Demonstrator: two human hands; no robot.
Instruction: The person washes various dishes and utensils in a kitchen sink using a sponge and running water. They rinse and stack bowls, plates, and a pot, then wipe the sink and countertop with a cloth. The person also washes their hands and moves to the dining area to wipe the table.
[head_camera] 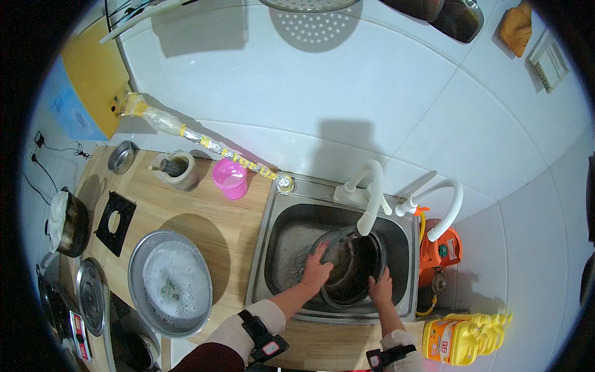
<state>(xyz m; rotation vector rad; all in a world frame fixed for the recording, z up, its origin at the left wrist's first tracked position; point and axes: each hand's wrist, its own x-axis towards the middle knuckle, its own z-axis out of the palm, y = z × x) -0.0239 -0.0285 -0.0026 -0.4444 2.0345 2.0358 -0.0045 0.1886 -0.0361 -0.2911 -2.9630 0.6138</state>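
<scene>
A round dark pot or basin (355, 269) sits in the steel sink (283, 242) under the curved white faucet (373, 200). My left hand (318, 270) lies at the basin's left side, fingers reaching over its rim; whether it grips a dark piece at the upper rim is unclear. My right hand (381, 287) holds the basin's lower right rim, the thumb apart from the fingers. Water appears to run from the spout into the basin. Left of the sink, on the wooden counter, stands a large metal bowl (131, 283) of soapy water with something greenish in the foam.
A pink plastic cup (231, 179), a mortar with pestle (179, 174) and a small metal bowl (122, 157) line the back counter. A black plate (115, 224), a pot (74, 225) and a lid (91, 297) lie left. Yellow jugs (458, 339) stand right, near an orange container (439, 251).
</scene>
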